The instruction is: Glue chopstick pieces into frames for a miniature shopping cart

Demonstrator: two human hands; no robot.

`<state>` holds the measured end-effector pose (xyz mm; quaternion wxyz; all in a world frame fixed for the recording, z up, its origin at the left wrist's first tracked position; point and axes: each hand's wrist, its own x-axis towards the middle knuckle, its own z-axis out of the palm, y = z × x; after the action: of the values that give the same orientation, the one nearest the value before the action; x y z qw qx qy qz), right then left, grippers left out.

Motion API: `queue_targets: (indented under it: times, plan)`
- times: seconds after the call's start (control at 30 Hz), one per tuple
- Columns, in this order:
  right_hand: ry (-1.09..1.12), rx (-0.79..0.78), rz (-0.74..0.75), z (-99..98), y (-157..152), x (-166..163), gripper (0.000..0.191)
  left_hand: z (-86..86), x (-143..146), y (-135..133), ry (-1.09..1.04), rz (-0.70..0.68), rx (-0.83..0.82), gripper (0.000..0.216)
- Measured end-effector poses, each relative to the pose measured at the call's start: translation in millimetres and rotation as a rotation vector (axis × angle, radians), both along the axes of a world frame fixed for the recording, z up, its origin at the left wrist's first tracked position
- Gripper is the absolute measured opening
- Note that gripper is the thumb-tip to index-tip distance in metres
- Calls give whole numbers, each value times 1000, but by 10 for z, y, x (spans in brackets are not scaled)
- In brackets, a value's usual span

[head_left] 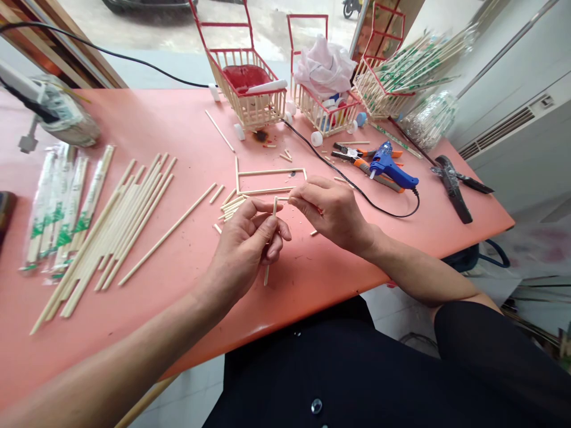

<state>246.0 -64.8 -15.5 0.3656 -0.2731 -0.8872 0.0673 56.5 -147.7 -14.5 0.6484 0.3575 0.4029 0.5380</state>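
My left hand (247, 244) is closed around a short wooden stick (266, 274) held upright over the pink table (187, 125). My right hand (328, 208) pinches something small at its fingertips, close to the top of that stick; what it holds is too small to name. Just beyond both hands lies a rectangular stick frame (270, 180) flat on the table, with several short cut sticks (232, 205) beside it.
Long bare chopsticks (120, 220) and wrapped chopstick packs (57, 208) lie at left. A blue glue gun (390, 166) with its black cord, orange pliers (354, 156) and a black tool (452, 184) lie at right. Three stick-built carts (250, 89) stand at the back.
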Motion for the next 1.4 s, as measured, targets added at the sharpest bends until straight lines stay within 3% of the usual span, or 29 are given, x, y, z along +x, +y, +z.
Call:
queue_targets:
  times: [1.4]
  plan:
    - [-32,-38,-12,-8,1,-2,31,8,-4,-10,26,-5,-18,26]
